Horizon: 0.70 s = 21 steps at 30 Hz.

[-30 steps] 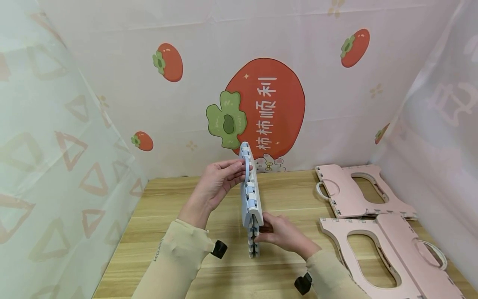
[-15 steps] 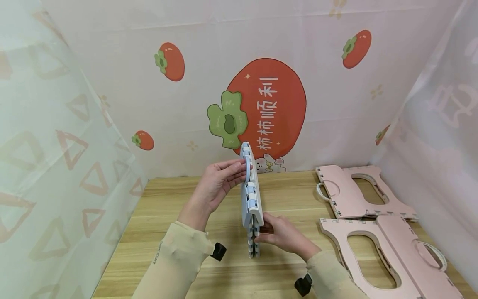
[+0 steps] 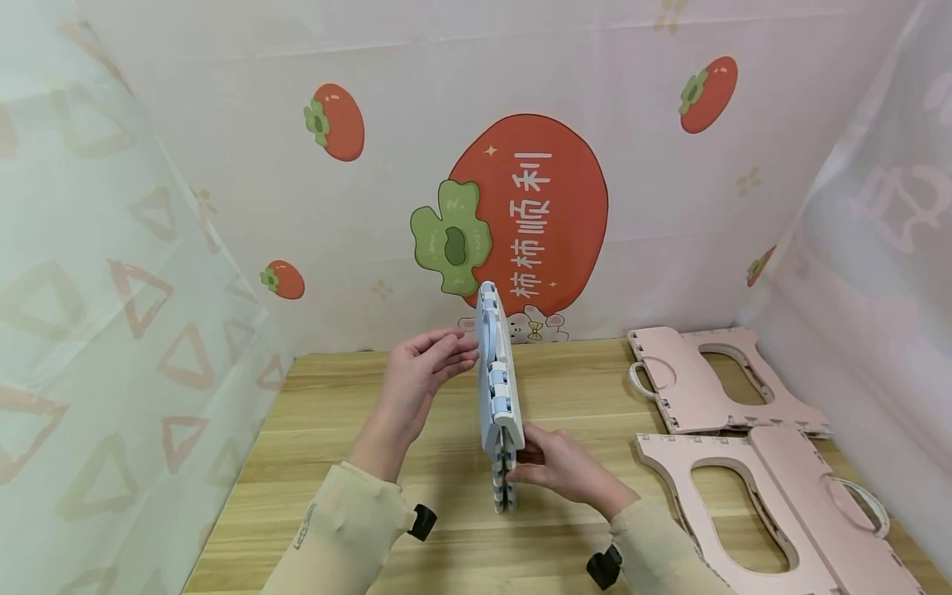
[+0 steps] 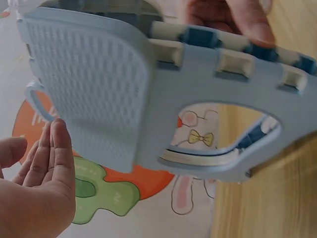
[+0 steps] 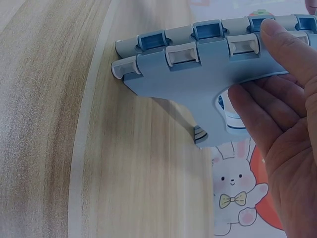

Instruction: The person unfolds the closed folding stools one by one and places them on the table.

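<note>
A light blue and white folding step stool stands folded flat and on edge at the middle of the table, its hinged side toward me. Its textured top and the leg panel with an oval opening show in the left wrist view. Near its upper edge is a blue loop handle. My left hand is just left of this handle, fingers fairly straight and together, gripping nothing. Lower down, my right hand holds the stool's leg panel, thumb on the hinged edge and fingers at the opening.
Two pink folded step stools lie flat on the right of the wooden table: one farther back, one nearer. Each has a white loop handle. A printed cloth wall with persimmon pictures stands behind the table.
My left hand has let go of the loop handle and moved a little to the left. The right hand and the blue stool have stayed in place.
</note>
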Available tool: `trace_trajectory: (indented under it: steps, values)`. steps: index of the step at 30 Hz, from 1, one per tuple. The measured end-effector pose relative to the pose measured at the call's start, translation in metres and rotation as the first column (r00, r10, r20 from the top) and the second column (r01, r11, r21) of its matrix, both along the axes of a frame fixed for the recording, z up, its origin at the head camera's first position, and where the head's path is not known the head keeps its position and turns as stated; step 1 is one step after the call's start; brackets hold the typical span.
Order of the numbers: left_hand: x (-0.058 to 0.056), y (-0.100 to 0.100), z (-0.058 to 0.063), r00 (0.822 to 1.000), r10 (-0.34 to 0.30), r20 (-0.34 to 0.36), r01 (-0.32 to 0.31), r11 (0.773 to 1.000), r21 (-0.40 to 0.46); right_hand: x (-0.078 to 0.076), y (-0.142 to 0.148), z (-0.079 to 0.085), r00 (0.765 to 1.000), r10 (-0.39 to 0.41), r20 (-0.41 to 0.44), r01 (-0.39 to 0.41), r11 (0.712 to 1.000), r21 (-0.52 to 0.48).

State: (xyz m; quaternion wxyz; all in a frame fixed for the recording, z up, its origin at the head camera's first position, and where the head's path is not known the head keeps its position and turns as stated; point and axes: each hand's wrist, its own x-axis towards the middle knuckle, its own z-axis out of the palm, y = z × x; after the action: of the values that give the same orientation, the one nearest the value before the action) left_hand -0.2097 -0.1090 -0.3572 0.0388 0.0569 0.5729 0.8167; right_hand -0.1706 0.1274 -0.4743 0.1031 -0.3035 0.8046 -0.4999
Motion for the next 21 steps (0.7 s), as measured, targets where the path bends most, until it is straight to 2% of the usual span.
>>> trace_trajectory:
  steps: [5,9,16,21]
  values:
    - [0.004,-0.002,-0.016,0.998,0.067,-0.010,-0.067,0.990,-0.120,0.000,0.000,0.000,1.000,-0.003,-0.013,0.003,1.000,-0.003]
    - [0.008,-0.003,-0.030,0.996,0.091,-0.013,-0.091,0.968,-0.233,0.000,0.000,0.001,1.000,-0.004,-0.013,0.004,1.000,0.004]
    - [0.017,-0.005,-0.051,0.999,0.026,-0.027,-0.034,0.918,-0.395,0.001,0.000,0.001,1.000,-0.003,-0.022,0.004,1.000,0.026]
    - [0.023,-0.005,-0.062,1.000,-0.014,-0.025,0.000,0.864,-0.503,0.001,0.001,0.001,0.999,-0.006,-0.039,0.008,0.999,0.040]
